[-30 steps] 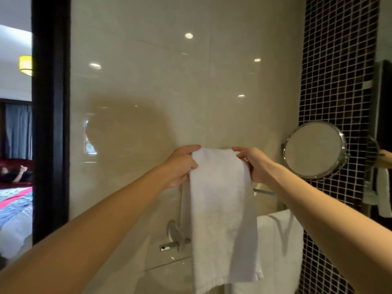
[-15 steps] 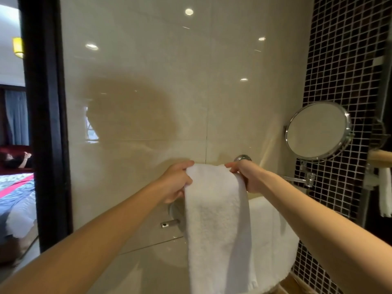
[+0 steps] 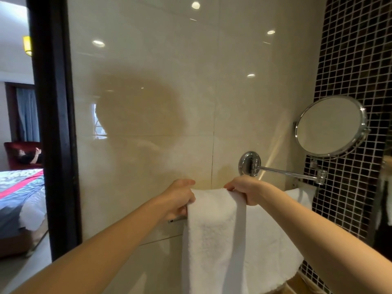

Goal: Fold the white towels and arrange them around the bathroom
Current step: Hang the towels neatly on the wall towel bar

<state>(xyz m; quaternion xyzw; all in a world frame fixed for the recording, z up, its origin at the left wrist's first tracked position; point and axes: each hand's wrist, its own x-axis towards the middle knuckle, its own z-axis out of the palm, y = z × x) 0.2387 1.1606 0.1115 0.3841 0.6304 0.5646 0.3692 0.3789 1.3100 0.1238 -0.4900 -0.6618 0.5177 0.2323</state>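
A person's left hand (image 3: pixel 180 196) and right hand (image 3: pixel 244 188) each pinched a top corner of a narrow white towel (image 3: pixel 212 234), fingers curled over its upper edge, holding it up against the glossy beige wall (image 3: pixel 148 81). The towel hung straight down between the two forearms, folded lengthwise. Just behind it and to the right, a wider white towel (image 3: pixel 273 240) hung along the same wall. A chrome rail end (image 3: pixel 177 219) showed just below the left hand; whether the narrow towel rested on it could not be told. To the right, a round mirror (image 3: pixel 329 126) stood out on a chrome arm (image 3: pixel 284 171) beside black mosaic tiles (image 3: pixel 350 60). At far left, past a black door frame (image 3: pixel 53 124), a bed (image 3: pixel 19 187) was visible.
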